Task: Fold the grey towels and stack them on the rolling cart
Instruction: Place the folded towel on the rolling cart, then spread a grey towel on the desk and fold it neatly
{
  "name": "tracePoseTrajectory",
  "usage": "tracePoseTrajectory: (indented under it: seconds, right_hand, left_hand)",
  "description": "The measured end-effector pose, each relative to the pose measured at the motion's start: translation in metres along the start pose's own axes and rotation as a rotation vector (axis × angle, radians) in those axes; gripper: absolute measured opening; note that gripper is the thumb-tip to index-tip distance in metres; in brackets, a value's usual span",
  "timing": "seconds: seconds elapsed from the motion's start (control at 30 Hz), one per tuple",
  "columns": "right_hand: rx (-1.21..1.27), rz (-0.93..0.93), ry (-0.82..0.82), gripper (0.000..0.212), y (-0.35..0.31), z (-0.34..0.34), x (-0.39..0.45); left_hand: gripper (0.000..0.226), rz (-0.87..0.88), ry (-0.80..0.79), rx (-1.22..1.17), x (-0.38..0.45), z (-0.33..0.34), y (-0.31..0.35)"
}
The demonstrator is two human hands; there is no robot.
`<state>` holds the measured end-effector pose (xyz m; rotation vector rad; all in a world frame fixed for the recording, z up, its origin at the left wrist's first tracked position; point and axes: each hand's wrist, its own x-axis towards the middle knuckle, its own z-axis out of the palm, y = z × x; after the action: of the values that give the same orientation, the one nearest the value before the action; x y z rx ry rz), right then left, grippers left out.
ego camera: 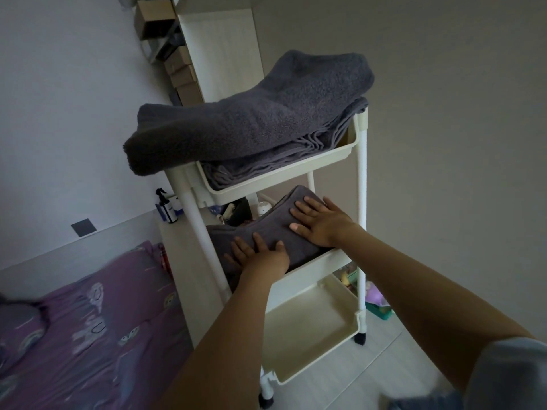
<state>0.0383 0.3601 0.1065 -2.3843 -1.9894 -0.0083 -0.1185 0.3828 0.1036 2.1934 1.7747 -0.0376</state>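
A cream rolling cart (362, 184) with three trays stands in front of me. Its top tray holds a stack of folded grey towels (254, 122) that bulges over the left rim. In the middle tray lies another folded grey towel (266, 229). My left hand (260, 253) rests flat on that towel's near left part, fingers spread. My right hand (319, 221) lies flat on its right part, fingers apart. Neither hand grips anything. The bottom tray (310, 329) holds nothing.
A bed with a purple patterned sheet (88, 327) lies at the lower left. A spray bottle (167, 207) stands on a ledge behind the cart. A tall pale cabinet (222, 54) and stacked boxes rise behind. Toys (376, 297) sit on the floor at the right.
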Motion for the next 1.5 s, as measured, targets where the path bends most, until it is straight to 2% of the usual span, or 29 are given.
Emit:
tracePoseTrajectory:
  seconds: [0.2, 0.27, 0.37, 0.47, 0.63, 0.73, 0.83, 0.97, 1.1, 1.23, 1.33, 1.5]
  right_hand:
    - [-0.046, 0.015, -0.01, 0.063, -0.003, 0.001, -0.002]
    - [-0.029, 0.007, 0.024, 0.061, -0.004, -0.003, -0.006]
    - [0.124, 0.007, 0.134, 0.055, -0.009, -0.008, -0.02]
    - [0.285, 0.021, 0.299, 0.05, -0.017, -0.006, -0.046]
    - [0.431, 0.132, 0.606, 0.051, -0.041, 0.007, -0.126]
    - [0.49, 0.298, 0.65, 0.051, -0.052, 0.03, -0.191]
    - [0.524, 0.521, 0.661, 0.035, -0.058, 0.061, -0.255]
    - [0.495, 0.774, 0.638, 0.043, -0.069, 0.104, -0.34]
    - [0.493, 0.985, 0.582, 0.031, -0.078, 0.144, -0.409]
    - [0.542, 1.241, 0.488, 0.03, -0.083, 0.183, -0.457]
    - [0.566, 1.343, 0.405, 0.037, -0.081, 0.21, -0.48]
    - [0.463, 1.362, 0.341, 0.047, -0.072, 0.236, -0.501]
  left_hand:
    - [0.074, 0.02, -0.013, -0.046, 0.001, 0.001, -0.002]
    - [0.071, 0.056, 0.036, -0.09, -0.002, -0.001, -0.004]
    - [0.065, 0.134, 0.185, -0.186, -0.016, -0.009, -0.005]
    - [0.059, 0.254, 0.301, -0.291, -0.039, -0.011, -0.006]
    - [0.041, 0.545, 0.326, -0.507, -0.092, 0.005, -0.012]
    - [0.031, 0.746, 0.328, -0.616, -0.131, 0.027, -0.018]
    - [0.026, 0.857, 0.21, -0.664, -0.161, 0.058, -0.02]
    - [0.038, 0.984, 0.0, -0.612, -0.193, 0.121, -0.022]
    - [0.025, 0.968, -0.223, -0.534, -0.217, 0.182, -0.025]
    - [0.023, 0.991, -0.352, -0.479, -0.24, 0.229, -0.022]
    - [0.022, 0.976, -0.403, -0.412, -0.255, 0.263, -0.018]
    - [0.037, 0.968, -0.474, -0.307, -0.264, 0.3, -0.019]
